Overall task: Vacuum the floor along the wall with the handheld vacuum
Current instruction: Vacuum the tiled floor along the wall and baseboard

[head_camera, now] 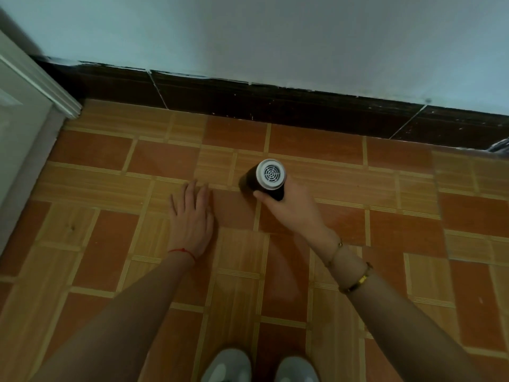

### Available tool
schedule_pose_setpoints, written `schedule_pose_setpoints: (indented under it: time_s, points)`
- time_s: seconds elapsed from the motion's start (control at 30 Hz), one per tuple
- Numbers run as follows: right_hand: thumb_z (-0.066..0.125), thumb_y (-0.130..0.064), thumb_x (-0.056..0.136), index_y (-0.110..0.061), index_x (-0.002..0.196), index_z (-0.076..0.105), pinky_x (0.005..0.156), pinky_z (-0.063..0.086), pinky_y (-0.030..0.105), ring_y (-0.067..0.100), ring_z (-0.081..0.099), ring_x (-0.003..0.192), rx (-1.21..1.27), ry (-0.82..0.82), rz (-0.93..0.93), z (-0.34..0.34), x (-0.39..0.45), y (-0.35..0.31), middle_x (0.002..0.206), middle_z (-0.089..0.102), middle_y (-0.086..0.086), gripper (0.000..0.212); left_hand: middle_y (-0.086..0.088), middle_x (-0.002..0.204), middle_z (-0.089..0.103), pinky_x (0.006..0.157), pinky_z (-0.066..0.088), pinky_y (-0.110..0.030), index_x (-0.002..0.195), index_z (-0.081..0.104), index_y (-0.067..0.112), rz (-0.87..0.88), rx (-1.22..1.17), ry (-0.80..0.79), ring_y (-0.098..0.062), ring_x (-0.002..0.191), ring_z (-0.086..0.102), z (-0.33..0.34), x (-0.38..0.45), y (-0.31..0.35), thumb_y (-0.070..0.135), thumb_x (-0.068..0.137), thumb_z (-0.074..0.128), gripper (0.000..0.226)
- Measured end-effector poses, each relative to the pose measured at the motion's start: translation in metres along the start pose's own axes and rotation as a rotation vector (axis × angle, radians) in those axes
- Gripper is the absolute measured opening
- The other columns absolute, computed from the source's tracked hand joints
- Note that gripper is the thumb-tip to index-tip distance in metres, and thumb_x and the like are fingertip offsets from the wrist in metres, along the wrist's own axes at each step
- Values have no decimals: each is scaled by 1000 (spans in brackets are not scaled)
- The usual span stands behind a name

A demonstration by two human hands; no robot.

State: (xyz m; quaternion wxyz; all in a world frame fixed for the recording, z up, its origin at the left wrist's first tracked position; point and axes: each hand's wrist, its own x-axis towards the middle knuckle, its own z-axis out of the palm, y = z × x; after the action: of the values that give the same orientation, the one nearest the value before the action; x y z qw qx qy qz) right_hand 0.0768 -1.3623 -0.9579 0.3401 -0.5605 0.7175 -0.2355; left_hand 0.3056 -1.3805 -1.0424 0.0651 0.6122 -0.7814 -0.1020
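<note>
The right hand (289, 208) is wrapped around the vacuum (265, 179), nozzle end down on the floor (110, 244) and vented end up, a little out from the skirting (275, 106). The left hand (192, 216) lies flat and empty on the tiles, likely propping the crouched person. The wall edge looks not yet reached.
</note>
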Motion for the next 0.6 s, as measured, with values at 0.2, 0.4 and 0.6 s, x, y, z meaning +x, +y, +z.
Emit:
schedule_pose_setpoints:
  time_s: [0.2, 0.4, 0.6]
  points:
    - [70, -40, 85, -14, 140, 41, 86, 43, 21, 20, 58, 118, 84, 118, -21, 12, 47, -19, 130, 61, 4, 69, -15, 154, 35, 117, 23, -61, 145, 36, 13, -129, 76, 32, -35, 143, 31, -9, -16, -36, 29, 98, 31, 50]
    - [71, -41, 84, -15, 140, 42, 93, 49, 29, 19, 58, 118, 88, 22, -96, 45, 67, -48, 130, 61, 2, 69, -17, 152, 39, 116, 24, -63, 143, 42, 10, -223, 70, 46, -37, 141, 35, -1, -28, -55, 30, 96, 30, 52]
    - [65, -51, 85, -29, 144, 37, 89, 49, 28, 16, 58, 115, 19, -248, -220, 86, 45, -77, 130, 62, -5, 69, -21, 151, 37, 116, 20, -65, 143, 40, 8, -375, 42, 101, -39, 139, 35, 2, -36, -79, 31, 96, 28, 54]
